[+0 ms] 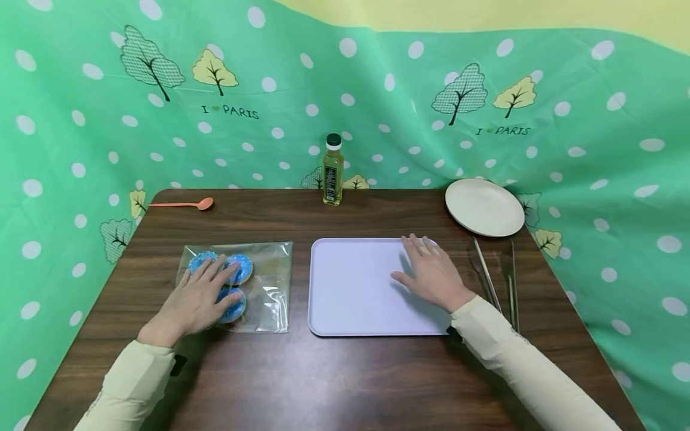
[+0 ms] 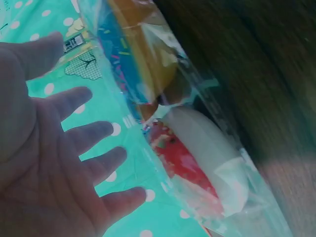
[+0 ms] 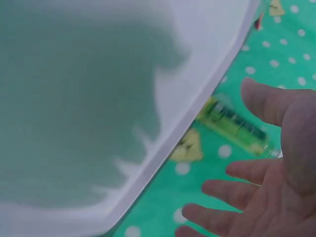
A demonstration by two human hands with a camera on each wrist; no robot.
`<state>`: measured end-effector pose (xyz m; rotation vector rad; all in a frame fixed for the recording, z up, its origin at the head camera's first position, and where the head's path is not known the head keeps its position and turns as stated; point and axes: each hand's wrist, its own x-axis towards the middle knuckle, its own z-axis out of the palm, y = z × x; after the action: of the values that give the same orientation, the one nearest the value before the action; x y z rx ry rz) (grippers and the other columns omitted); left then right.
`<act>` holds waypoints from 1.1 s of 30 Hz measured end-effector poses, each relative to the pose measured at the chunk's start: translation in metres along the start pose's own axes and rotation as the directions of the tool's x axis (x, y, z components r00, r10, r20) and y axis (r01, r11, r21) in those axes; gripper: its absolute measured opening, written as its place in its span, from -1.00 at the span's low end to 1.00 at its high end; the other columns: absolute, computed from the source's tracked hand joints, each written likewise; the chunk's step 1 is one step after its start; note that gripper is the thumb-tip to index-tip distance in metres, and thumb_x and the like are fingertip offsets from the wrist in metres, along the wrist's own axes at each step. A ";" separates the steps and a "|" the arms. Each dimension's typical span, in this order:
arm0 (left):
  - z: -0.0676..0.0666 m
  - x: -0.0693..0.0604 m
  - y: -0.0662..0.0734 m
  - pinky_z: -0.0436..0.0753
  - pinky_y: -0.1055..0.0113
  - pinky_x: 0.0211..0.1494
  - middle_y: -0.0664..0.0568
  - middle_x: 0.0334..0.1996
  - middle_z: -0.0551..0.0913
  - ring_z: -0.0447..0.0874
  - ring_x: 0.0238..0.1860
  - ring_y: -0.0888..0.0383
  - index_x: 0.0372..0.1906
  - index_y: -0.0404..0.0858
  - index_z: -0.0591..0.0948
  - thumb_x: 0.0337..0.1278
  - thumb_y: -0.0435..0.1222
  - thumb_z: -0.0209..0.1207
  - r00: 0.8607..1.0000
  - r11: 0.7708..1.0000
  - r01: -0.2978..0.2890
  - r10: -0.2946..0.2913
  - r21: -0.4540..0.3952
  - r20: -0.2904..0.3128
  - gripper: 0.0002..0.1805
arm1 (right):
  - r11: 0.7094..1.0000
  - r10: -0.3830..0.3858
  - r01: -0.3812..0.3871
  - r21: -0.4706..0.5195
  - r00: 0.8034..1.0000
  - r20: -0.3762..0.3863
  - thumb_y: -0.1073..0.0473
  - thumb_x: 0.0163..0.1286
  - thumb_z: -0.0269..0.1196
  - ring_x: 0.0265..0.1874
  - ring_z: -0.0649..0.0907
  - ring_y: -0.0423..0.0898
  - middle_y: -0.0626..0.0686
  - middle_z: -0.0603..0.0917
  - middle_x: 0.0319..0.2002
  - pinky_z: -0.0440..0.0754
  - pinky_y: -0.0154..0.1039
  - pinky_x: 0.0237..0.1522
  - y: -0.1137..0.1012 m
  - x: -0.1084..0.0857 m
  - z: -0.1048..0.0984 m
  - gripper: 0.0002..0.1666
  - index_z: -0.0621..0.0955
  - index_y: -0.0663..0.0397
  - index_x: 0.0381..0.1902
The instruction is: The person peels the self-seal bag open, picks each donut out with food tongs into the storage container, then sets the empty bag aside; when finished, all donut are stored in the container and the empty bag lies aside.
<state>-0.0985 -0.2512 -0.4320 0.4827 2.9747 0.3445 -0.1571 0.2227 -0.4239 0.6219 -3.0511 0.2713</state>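
Observation:
My left hand (image 1: 196, 297) hovers over a clear plastic bag (image 1: 272, 281), its fingers spread and holding nothing. Inside are several doughnuts; blue-iced ones (image 1: 244, 267) show past the fingers in the head view. From the left wrist, a blue doughnut (image 2: 126, 64) and a red-iced one (image 2: 185, 165) appear through the plastic, with a gap between them and the fingers. Over the right part of a pale lilac tray (image 1: 350, 287) is my right hand (image 1: 433, 272), fingers extended and grasping nothing. The right wrist view has the hand's shadow falling on the tray (image 3: 207, 84).
An oil bottle (image 1: 333, 176) with a dark cap stands at the back edge. An orange spoon (image 1: 203, 204) lies at the back left, a white plate (image 1: 484, 206) at the back right. Metal tongs (image 1: 487, 278) and another long utensil (image 1: 512, 287) lie right of the tray.

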 end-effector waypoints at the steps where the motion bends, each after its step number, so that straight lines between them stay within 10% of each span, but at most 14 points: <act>1: -0.001 0.000 0.000 0.05 -0.46 0.35 -0.34 0.50 0.14 0.00 0.49 -0.40 0.52 -0.23 0.29 0.47 0.07 0.05 1.000 1.000 -0.010 0.010 0.001 0.004 -0.29 | 1.000 -0.023 0.023 0.014 1.000 -0.006 -0.21 0.39 0.29 0.40 0.30 0.36 0.40 0.30 0.42 0.22 0.24 0.38 -0.006 0.004 0.000 0.01 0.23 0.35 0.50; 33: -0.005 0.007 0.001 0.42 -0.45 0.09 -0.34 0.38 0.31 0.25 0.30 -0.50 0.48 -0.19 0.39 0.33 -0.19 0.28 0.999 0.999 -0.033 0.032 0.023 0.034 -0.34 | 0.964 -0.247 0.212 0.161 0.940 0.236 -0.02 0.44 0.30 0.24 0.57 0.00 -0.02 0.61 0.25 0.55 0.02 0.16 -0.151 0.160 0.043 -0.47 0.59 -0.08 0.32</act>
<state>-0.1054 -0.2492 -0.4270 0.5344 2.9440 0.3021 -0.2449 0.0161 -0.4332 1.0940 -3.1725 0.4227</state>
